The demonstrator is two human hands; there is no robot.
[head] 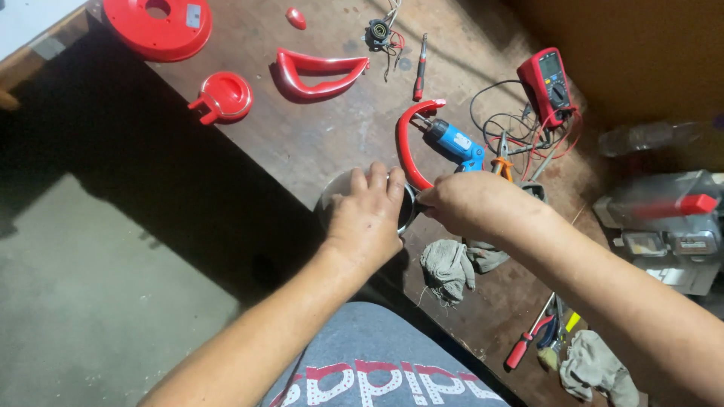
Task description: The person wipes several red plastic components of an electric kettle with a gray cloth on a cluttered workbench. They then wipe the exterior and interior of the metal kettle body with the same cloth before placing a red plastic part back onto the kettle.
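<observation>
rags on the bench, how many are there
3. One grey rag lies just below the right hand, a second is bunched beside it under the wrist, and a third sits at the bench's near right corner. More may be hidden under the arms.

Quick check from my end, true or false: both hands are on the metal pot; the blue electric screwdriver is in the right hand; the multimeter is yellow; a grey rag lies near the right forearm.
1. Both hands, left hand and right hand, are on the metal pot: true.
2. The blue electric screwdriver is in the right hand: false, it lies on the workbench.
3. The multimeter is yellow: false, it is red.
4. A grey rag lies near the right forearm: true.
</observation>
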